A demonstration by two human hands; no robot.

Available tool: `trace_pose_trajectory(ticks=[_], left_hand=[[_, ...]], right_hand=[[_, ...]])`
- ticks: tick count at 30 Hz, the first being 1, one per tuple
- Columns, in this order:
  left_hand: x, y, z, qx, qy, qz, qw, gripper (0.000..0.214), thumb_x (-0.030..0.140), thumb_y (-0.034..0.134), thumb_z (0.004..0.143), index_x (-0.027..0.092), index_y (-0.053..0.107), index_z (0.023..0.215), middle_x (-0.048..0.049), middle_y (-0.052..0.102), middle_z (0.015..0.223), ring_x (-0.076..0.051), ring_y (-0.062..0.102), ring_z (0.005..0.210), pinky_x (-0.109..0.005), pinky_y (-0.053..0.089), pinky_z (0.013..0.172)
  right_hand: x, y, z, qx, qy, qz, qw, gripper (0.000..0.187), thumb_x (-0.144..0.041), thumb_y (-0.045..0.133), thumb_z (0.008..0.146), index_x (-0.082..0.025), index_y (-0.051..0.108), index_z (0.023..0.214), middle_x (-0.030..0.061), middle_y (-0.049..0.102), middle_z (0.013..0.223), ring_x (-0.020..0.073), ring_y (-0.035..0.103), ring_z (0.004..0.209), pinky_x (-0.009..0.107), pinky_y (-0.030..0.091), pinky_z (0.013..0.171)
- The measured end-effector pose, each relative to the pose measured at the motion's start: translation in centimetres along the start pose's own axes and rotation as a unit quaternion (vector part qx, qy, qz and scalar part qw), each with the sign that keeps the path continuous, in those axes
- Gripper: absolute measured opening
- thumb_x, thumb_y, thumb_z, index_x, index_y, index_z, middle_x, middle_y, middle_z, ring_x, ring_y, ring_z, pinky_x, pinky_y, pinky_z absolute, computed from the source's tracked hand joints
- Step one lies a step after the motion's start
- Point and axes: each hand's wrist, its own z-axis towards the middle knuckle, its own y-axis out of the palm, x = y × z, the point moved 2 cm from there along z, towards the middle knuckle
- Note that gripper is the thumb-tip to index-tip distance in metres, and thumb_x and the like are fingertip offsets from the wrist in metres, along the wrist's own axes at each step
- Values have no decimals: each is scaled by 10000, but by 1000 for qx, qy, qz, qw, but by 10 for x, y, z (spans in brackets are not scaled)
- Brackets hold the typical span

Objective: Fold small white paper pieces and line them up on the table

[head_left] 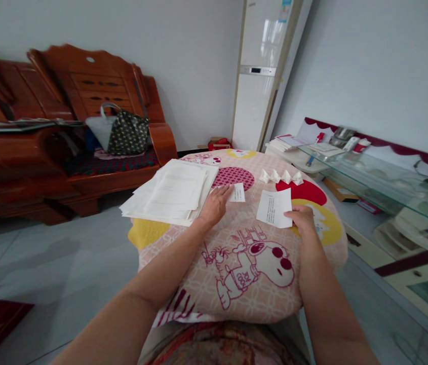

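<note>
My left hand (217, 204) lies flat, fingers stretched out, over a small printed strip of paper (239, 192) whose right end shows past the fingertips. Between the thumb and fingers of my right hand (302, 218) is the right edge of a square sheet of paper (273, 208) with printed lines. Left of my left hand rests a loose stack of papers (176, 187). Beyond the square sheet stand several small folded white paper shapes (281, 176) in a row.
A patterned cloth (244, 299) covers the round table. On the right is a glass-topped cabinet (373, 167) with papers and small items on it. A wooden sofa (95, 76) with a handbag (128, 133) stands at left, and a tall white air conditioner (254, 106) behind.
</note>
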Motion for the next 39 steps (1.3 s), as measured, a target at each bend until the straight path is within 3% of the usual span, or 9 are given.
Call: trace_pose_trajectory(ticks=[3, 6, 14, 17, 20, 24, 27, 33, 39], left_hand=[[-4, -1, 1, 51, -7, -10, 999, 591, 49, 325, 938, 147, 489, 1497, -115, 522, 1529, -232, 464, 1442, -479, 358, 1226], [-8, 1, 2, 62, -8, -14, 998, 598, 52, 306, 944, 148, 470, 1510, -115, 511, 1538, -230, 444, 1457, -489, 350, 1228], [-16, 11, 1, -19, -82, 30, 996, 565, 33, 328, 942, 79, 501, 1478, -184, 518, 1515, -277, 478, 1429, -467, 375, 1207], [-8, 13, -2, -33, -53, 28, 998, 578, 13, 345, 921, 94, 519, 1466, -185, 545, 1491, -261, 502, 1411, -452, 398, 1194], [0, 8, 0, 33, -5, 12, 999, 610, 27, 333, 927, 142, 473, 1510, -149, 500, 1540, -243, 431, 1465, -470, 356, 1224], [-1, 0, 5, 102, 7, 0, 995, 624, 57, 292, 948, 179, 419, 1547, -110, 420, 1603, -246, 321, 1525, -539, 275, 1252], [-8, 3, 4, 76, -32, 7, 997, 613, 57, 307, 950, 165, 429, 1541, -118, 405, 1610, -262, 311, 1528, -533, 275, 1253], [-20, 21, -4, -63, -119, 9, 991, 605, -1, 377, 909, 96, 482, 1497, -182, 500, 1527, -275, 455, 1447, -452, 370, 1215], [-14, 22, -4, -49, -101, -25, 993, 645, -8, 375, 899, 129, 451, 1524, -169, 501, 1528, -259, 477, 1433, -446, 397, 1200]], right_hand=[[-2, 0, -2, 1, -4, 9, 1000, 113, -165, 681, 448, -181, 664, 558, -4, 626, 458, 167, 570, 433, 237, 420, 378], [-4, 0, -4, 0, -5, 5, 1000, 117, -170, 674, 445, -174, 673, 561, 1, 625, 458, 173, 572, 438, 246, 425, 386], [2, 0, 3, -5, -5, -19, 1000, 125, -177, 682, 445, -182, 683, 570, -1, 626, 473, 190, 583, 466, 271, 440, 419], [4, 0, 4, -7, -1, -9, 1000, 141, -178, 688, 452, -177, 693, 593, 8, 647, 506, 200, 605, 494, 279, 458, 441], [3, 0, 2, -5, -5, -9, 1000, 136, -178, 691, 449, -178, 684, 585, 0, 641, 499, 185, 589, 480, 266, 444, 433], [-1, 1, -1, 0, -12, -5, 1000, 115, -183, 679, 449, -178, 666, 564, -9, 628, 477, 162, 558, 450, 247, 416, 410], [-3, 1, -2, 0, -9, -5, 1000, 116, -175, 679, 448, -180, 667, 563, -4, 632, 475, 167, 564, 453, 251, 420, 411], [-2, -1, -1, 5, -4, -22, 1000, 124, -155, 688, 460, -190, 674, 578, -8, 626, 466, 180, 573, 457, 259, 422, 409], [2, -1, 1, -7, -12, -19, 1000, 115, -168, 688, 472, -185, 681, 586, -11, 632, 473, 180, 584, 459, 256, 432, 420]])
